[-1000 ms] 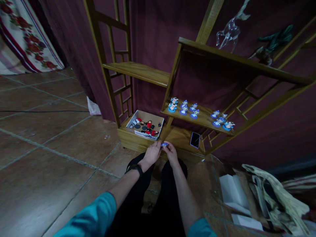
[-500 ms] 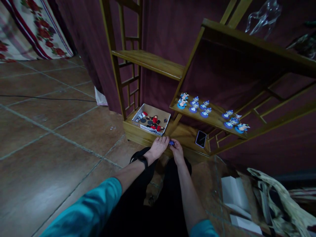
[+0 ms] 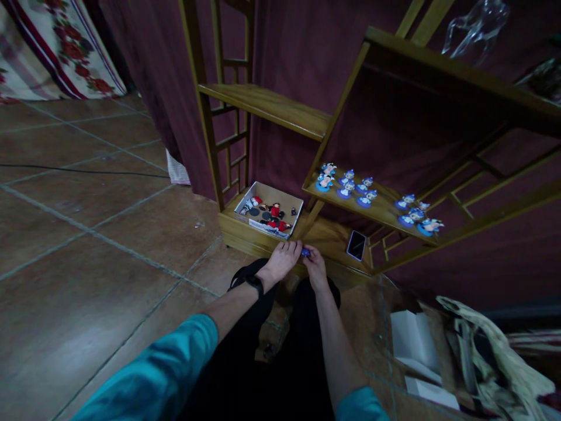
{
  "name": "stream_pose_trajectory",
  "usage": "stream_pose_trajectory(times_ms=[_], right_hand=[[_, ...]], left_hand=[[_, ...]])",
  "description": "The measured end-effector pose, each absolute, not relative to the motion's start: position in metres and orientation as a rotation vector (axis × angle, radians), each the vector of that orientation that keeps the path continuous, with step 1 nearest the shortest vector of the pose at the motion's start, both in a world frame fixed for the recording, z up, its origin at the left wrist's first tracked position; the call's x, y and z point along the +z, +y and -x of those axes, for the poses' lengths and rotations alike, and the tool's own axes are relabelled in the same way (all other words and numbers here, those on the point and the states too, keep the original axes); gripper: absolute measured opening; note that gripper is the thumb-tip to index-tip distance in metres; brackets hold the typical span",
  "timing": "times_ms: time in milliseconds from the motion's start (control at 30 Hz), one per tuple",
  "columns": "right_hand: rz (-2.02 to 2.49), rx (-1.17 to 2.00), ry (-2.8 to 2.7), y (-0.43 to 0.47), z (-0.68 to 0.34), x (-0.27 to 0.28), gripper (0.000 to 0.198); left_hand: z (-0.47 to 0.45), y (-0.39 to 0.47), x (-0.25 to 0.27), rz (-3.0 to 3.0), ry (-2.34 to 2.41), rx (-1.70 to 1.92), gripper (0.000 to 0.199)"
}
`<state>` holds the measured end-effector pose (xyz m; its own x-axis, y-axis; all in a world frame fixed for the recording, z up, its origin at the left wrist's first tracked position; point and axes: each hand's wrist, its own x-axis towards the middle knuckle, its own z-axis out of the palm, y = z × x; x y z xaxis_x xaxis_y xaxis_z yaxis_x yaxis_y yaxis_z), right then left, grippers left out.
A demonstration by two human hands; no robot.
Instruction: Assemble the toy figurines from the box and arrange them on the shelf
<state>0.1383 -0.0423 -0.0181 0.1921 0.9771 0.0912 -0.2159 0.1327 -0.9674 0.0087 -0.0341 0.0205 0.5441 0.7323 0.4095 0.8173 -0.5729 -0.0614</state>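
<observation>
Between my two hands is a small purple-blue figurine [image 3: 305,252], mostly covered by fingers. My left hand [image 3: 284,257], with a dark band on its wrist, has its fingers curled at the figurine's left side. My right hand [image 3: 315,266] pinches it from the right. Just beyond my left hand, an open cardboard box [image 3: 284,202] on the low shelf holds red-and-black figurines [image 3: 275,210] and dark round discs. On the raised shelf [image 3: 385,213] stand several blue and purple figurines [image 3: 346,188] on round bases, in groups.
A phone [image 3: 356,245] lies on the low shelf right of my hands. Wooden uprights and an upper shelf [image 3: 267,105] frame the space. A clear horse-like ornament [image 3: 477,29] stands above. White boxes [image 3: 414,339] and crumpled cloth [image 3: 495,351] lie on the floor at right.
My hands stay together around the purple-blue figurine, almost unmoved. The view has shifted slightly; the shelf things stay in place.
</observation>
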Motion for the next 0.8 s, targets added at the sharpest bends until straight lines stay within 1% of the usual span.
stream_pose_trajectory(times_ms=[300, 500, 600, 800], right_hand=[[1.042, 1.076, -1.004, -0.047, -0.142, -0.016, 0.035], [1.073, 1.054, -1.022, -0.049, -0.143, -0.014, 0.037], [1.092, 1.062, -1.024, -0.050, -0.142, -0.011, 0.037], [1.122, 0.991, -1.022, -0.045, -0.139, -0.013, 0.034]], left_hand=[[-0.008, -0.041, 0.025, 2.599, -1.298, -0.491, 0.043], [-0.003, -0.040, 0.023, 2.778, -1.351, -0.608, 0.046], [-0.001, -0.033, 0.017, 2.980, -1.467, -0.814, 0.046], [-0.003, -0.013, -0.002, 3.208, -1.808, -1.609, 0.045]])
